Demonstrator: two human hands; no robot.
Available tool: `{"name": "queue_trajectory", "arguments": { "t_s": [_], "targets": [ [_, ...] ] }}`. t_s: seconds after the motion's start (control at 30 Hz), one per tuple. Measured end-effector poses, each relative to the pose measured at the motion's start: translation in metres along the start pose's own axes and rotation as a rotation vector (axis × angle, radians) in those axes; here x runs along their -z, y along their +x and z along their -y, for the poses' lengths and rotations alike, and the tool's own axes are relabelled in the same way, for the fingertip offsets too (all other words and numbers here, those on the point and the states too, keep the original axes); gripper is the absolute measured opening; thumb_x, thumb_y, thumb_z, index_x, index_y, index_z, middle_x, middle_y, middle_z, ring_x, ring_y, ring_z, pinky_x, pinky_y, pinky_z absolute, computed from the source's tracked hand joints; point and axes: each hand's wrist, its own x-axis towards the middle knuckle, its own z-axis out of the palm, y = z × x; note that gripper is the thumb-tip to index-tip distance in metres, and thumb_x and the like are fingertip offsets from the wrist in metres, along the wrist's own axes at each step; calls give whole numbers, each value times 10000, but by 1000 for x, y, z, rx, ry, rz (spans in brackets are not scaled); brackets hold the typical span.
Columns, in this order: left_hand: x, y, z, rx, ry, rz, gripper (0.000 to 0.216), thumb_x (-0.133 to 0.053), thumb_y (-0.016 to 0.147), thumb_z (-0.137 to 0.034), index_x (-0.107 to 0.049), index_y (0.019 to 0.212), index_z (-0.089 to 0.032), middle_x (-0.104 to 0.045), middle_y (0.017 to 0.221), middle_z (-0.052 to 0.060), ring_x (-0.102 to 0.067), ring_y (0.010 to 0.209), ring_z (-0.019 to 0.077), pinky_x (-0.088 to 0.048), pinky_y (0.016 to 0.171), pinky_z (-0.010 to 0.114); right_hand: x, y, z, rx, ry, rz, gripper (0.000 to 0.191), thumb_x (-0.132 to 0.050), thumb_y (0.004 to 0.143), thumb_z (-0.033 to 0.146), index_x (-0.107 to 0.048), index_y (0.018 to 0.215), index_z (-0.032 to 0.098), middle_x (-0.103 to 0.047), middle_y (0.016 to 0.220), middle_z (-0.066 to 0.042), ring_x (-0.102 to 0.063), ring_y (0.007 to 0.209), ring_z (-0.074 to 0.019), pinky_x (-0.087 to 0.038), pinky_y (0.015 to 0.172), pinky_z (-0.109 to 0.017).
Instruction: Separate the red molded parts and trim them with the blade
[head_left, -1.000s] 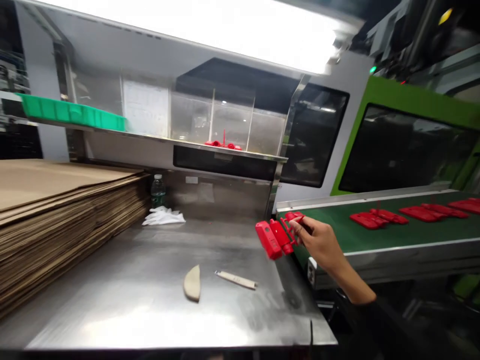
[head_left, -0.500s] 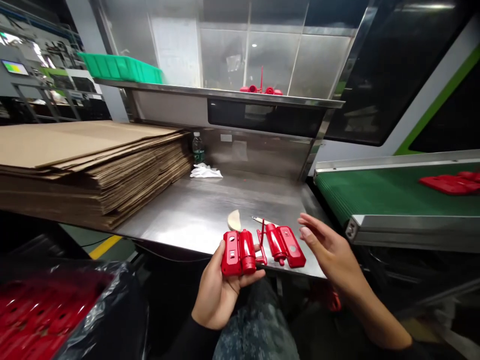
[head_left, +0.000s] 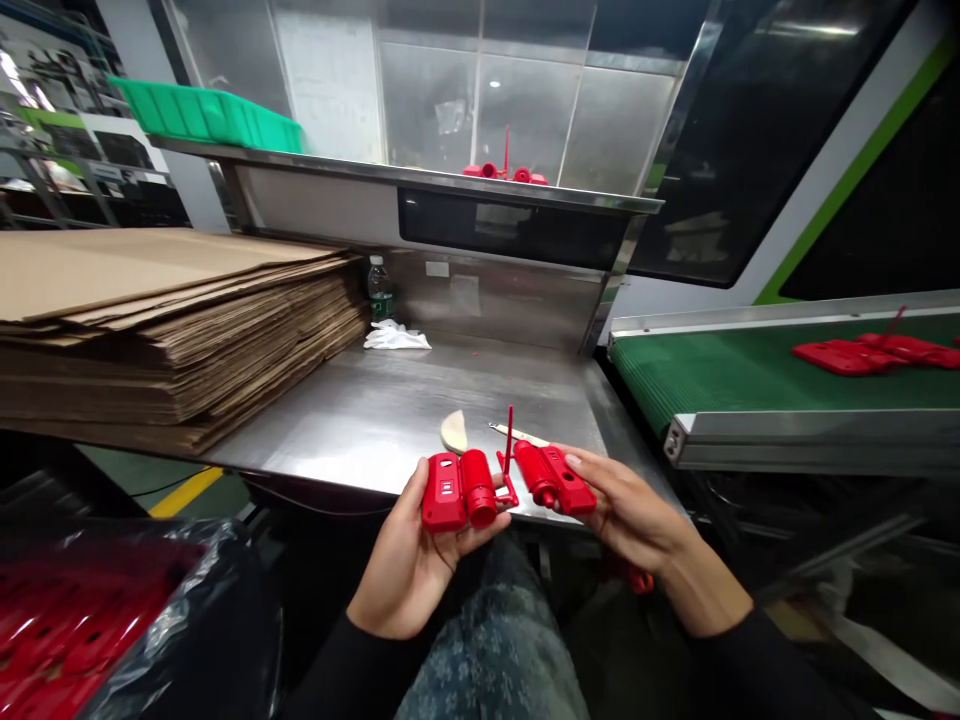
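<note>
I hold a red moulded plastic piece in front of me, just over the near edge of the steel table. It has two housing halves joined by a thin runner with an upright sprue. My left hand grips the left half. My right hand grips the right half, fingers laid over its top. More red mouldings lie on the green conveyor belt to the right.
A tall stack of flat cardboard sheets fills the table's left. A white glove and a bottle sit at the back. A beige scraper lies mid-table. A black-lined bin of red parts stands at lower left. A green tray rests on the shelf.
My right hand brought the red piece from the conveyor toward me. The left hand took its left half, then the right hand closed on the right half. The view tilted down.
</note>
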Motion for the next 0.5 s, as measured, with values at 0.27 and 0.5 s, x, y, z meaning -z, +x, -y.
{"name": "queue_trajectory", "arguments": {
  "t_s": [0.27,0.5],
  "targets": [
    [-10,8,-2,53,-142,45,452,-418,1026,-376,-667,1087,-4,-755,1053,199,-701,1047,357,-560,990,462,16,8,-8,-41,126,-76,135,-668,881,225,-737,879,109,-763,787,-60,-709,671,-109,-616,674,-186],
    [-8,19,-1,82,-196,-1,378,-401,1033,-318,-650,1028,-34,-756,1016,175,-663,1126,364,-549,1014,481,16,5,-14,-65,145,-110,189,-674,876,246,-730,940,77,-772,899,-126,-734,728,-167,-633,702,-237]
  ]
}}
